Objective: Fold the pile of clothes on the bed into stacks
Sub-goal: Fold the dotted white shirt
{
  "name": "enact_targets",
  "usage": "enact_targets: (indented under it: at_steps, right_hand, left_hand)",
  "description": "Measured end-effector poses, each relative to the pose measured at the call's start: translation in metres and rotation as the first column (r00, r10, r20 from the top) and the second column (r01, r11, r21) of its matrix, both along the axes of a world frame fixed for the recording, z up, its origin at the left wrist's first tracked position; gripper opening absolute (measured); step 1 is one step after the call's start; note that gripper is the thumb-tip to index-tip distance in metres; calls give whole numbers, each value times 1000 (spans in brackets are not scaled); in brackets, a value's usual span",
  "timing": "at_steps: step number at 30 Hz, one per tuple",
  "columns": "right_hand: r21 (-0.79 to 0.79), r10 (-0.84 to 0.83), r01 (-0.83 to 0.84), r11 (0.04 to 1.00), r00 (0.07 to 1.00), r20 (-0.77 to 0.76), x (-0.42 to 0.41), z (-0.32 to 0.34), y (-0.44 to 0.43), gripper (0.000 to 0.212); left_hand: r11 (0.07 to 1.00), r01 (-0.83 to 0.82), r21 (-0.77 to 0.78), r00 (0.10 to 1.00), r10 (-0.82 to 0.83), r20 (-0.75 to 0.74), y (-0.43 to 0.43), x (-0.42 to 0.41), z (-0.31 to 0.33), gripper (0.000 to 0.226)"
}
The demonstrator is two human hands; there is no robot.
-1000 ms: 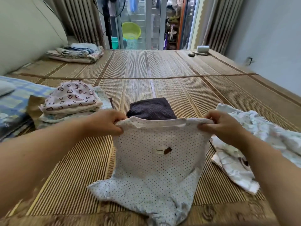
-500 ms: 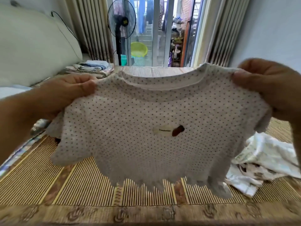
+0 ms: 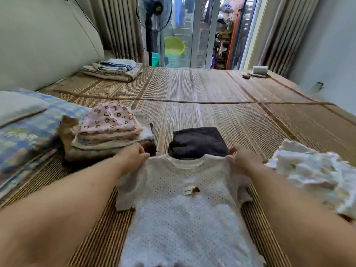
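Dotted shirt [image 3: 185, 218] lengthwise, collar away, left hand [image 3: 133, 158], right hand [image 3: 241, 158], fingers pinching shoulders

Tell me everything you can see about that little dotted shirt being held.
The dotted shirt is a small, soft-looking white top covered in tiny dark dots, with short sleeves, a plain white neckband and a little brown-marked patch on the chest. It is spread front-up over the woven mat, neck farthest away. The left hand and right hand pinch its shoulders.
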State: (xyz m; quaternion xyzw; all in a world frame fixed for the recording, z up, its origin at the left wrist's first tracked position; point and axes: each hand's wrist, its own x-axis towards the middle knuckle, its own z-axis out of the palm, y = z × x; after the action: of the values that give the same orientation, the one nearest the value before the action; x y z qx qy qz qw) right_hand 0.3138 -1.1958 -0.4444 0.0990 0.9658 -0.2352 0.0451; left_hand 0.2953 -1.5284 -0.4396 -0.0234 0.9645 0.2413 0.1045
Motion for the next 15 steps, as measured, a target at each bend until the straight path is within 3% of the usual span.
enact_targets:
  at_steps: [3,6,11,15]
  right_hand:
    - [29,-89,87,996,993,74,-13,-48,13,43]
    - [182,-84,56,982,985,149,-9,-68,30,68]
    - [-32,-115,125,992,969,217,11,-61,37,28]
    - [-319,-386,358,877,922,-24,26,-55,28,19]
  left_hand:
    - [994,-13,-112,995,24,101,-4,-13,-41,46]
    - [984,8,-178,989,19,149,-19,-18,-56,56]
    - [967,-50,-249,962,114,249,-44,-8,-58,25]
    - [962,-266,69,962,261,78,-54,5,-55,23]
